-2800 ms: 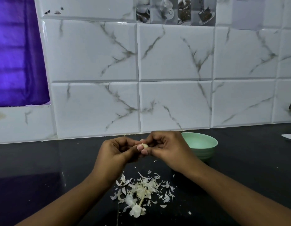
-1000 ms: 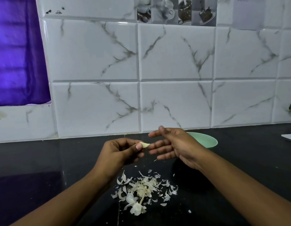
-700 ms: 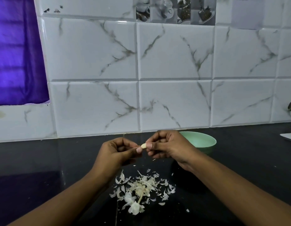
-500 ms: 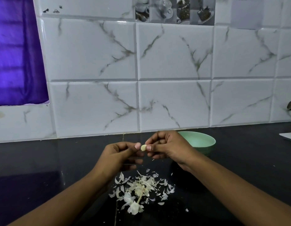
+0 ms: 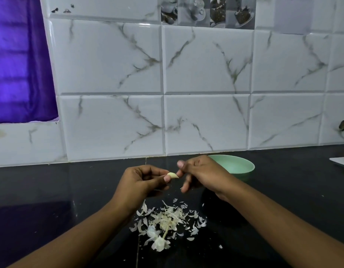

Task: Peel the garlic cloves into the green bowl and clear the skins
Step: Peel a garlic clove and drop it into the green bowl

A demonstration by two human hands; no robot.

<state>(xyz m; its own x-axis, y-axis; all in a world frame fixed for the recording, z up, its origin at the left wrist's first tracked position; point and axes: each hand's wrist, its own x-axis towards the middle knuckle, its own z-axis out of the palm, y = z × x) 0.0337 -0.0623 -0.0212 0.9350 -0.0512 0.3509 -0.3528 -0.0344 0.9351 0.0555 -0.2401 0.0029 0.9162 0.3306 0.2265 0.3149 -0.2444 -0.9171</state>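
My left hand [image 5: 143, 180] pinches a pale garlic clove [image 5: 173, 175] between thumb and fingers, above the black counter. My right hand [image 5: 200, 172] is just right of the clove, its fingers loosely spread, one fingertip touching the clove's right end. The green bowl [image 5: 235, 167] stands behind my right hand near the wall; its inside is partly hidden by the hand. A pile of white garlic skins [image 5: 167, 223] with a dry stem lies on the counter below my hands.
The black counter [image 5: 51, 200] runs to a white marble-patterned tile wall [image 5: 205, 122]. A white plate edge [image 5: 341, 161] shows at the far right. A purple curtain [image 5: 20, 64] hangs at the upper left. A few skin flecks [image 5: 220, 246] lie apart from the pile.
My right hand let go of its pinch on the clove and its fingers spread, moving slightly right. My left hand keeps the clove.
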